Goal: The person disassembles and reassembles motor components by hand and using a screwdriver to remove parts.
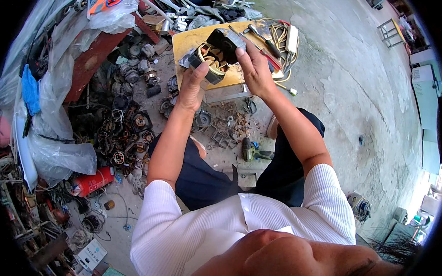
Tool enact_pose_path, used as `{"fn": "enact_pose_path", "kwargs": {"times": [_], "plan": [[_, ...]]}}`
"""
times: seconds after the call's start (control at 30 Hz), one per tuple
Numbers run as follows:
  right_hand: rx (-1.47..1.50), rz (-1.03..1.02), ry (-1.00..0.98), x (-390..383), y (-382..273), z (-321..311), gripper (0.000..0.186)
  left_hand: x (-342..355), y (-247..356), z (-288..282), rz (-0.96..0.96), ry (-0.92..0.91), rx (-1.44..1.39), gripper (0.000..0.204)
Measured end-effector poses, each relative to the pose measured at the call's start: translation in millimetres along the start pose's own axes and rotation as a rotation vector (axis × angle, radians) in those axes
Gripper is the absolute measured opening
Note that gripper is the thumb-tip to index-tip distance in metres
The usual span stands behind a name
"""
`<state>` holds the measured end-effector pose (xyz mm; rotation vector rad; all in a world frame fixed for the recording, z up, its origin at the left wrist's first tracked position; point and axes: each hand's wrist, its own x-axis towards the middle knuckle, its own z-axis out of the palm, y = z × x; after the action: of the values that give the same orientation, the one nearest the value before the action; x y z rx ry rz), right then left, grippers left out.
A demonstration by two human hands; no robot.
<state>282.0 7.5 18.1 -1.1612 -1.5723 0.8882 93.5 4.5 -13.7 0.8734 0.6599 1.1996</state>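
Up at twelve o'clock, over the low yellow-topped desk [191, 39], both my hands are full! My left hand [192, 92] is clamped on a dark, square-cornered metal housing [213, 76] with a cream ring and copper-coloured windings inside; it sits at one o'clock from that palm. My right hand [256, 71], thumb along the edge, grips a dark, boxy metal piece [227, 42] at ten o'clock from it. Fingers underneath are mostly hidden on both sides. Key relation, I judge: the boxy piece lies off the ring's one-o'clock rim, long axis roughly ten to four, right hand nearer; whether the two touch, I can't tell. Now the writing: at eight o'clock a white, rectangular box [92, 254] carries dark print, too small to read surely; at nine, a glossy red cylinder [97, 181] shows faint pale marks; at eleven, an orange sheet [98, 6] bears a blue emblem.
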Motion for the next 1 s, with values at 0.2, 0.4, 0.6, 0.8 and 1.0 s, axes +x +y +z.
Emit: {"fn": "enact_pose_path", "kwargs": {"times": [0.2,0.4,0.6,0.8,1.0], "plan": [[-0.019,0.039,0.032,8,27,-6,0.048,-2,-2,15,0.017,0.004,-0.025,0.065],[0.142,0.054,0.089,11,36,-6,0.052,0,-7,13,-0.016,-0.041,-0.026,0.064],[0.324,0.13,0.136,10,33,-2,0.055,-3,-10,15,-0.032,-0.075,-0.066,0.064],[0.574,0.299,0.17,12,45,2,0.053,-3,-16,9,-0.03,-0.105,-0.076,0.07],[0.735,0.552,0.185,10,52,1,0.053,-2,-19,6,-0.061,-0.136,-0.129,0.068]]}}
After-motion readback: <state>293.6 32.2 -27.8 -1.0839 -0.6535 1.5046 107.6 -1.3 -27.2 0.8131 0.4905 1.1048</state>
